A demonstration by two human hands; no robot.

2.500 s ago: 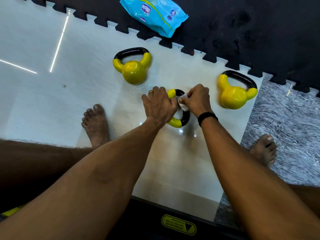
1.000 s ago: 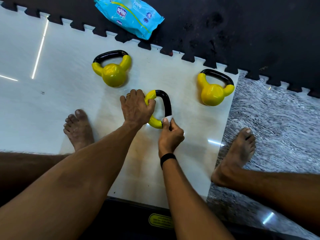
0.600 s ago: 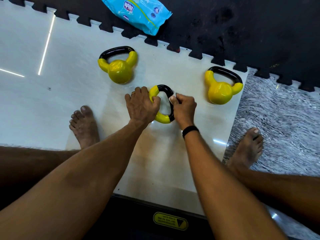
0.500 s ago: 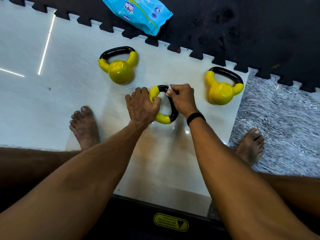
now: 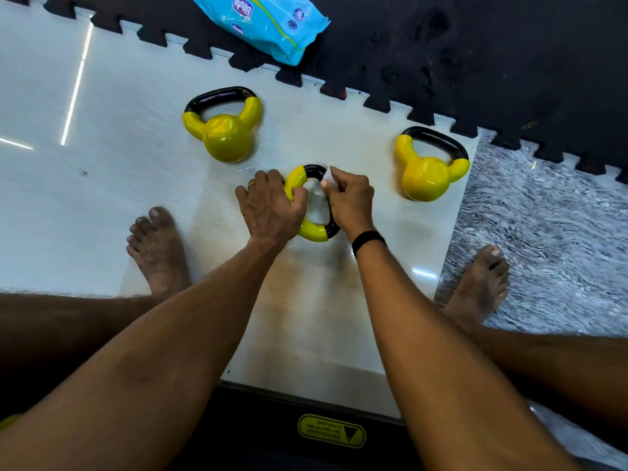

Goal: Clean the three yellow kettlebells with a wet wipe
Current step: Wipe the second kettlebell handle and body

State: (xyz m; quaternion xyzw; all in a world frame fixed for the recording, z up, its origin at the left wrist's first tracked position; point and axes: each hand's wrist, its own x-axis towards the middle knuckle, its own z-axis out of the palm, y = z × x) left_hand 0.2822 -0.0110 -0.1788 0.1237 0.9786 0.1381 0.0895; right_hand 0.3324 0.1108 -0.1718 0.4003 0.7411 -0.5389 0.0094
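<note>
Left hand [image 5: 268, 209] is clamped down over the body of the middle yellow kettlebell with the black handle [image 5: 311, 232], fingers curled tight round the yellow shoulder of the handle, pinning it on its side against the glossy white floor tile [image 5: 136, 171]. A ring shows on one finger. Right hand [image 5: 350, 202] is pinched shut on a small white wet wipe [image 5: 328, 175], thumb and fingertips closed on it, and the wipe is pressed against the black top of that same handle. A black band [image 5: 368, 239] sits on the right wrist.

Count them: three kettlebells in all. One in the hands at centre, a second yellow kettlebell [image 5: 226, 137] lying just beyond and to the left, a third yellow kettlebell [image 5: 428, 175] off to the right near the tile's edge. Both of those lie apart from the hands, touched by nothing.

One light-blue wet-wipe packet [image 5: 265, 22] lies on the black interlocking foam mat [image 5: 475, 62] at the far side. Two bare feet on the floor: left foot [image 5: 156, 246] on the white tile, right foot [image 5: 479, 283] on the grey marbled floor [image 5: 543, 232].
</note>
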